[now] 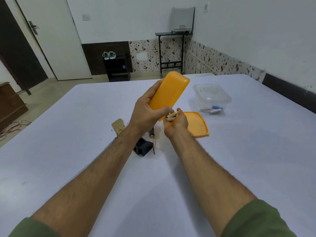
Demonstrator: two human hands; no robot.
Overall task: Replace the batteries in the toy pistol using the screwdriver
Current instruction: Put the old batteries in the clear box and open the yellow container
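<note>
My left hand (147, 108) grips an orange plastic container (169, 93), tilted with its open mouth down toward my right hand. In its cupped palm my right hand (176, 124) holds a few gold-coloured batteries (171, 117), just under the container's mouth. The black toy pistol (143, 147) lies on the white table (239, 159) below my left wrist, partly hidden by my forearm. Beside it lies the screwdriver (152, 140), black handle with a yellow band, its shaft toward me. A small yellowish cover piece (117, 128) stands left of my left wrist.
The orange lid (199, 124) lies flat on the table right of my right hand. Farther right stands a clear plastic box (212, 98) holding blue and white batteries (215, 109). Beyond the table are a black shoe rack, a small stand and a door.
</note>
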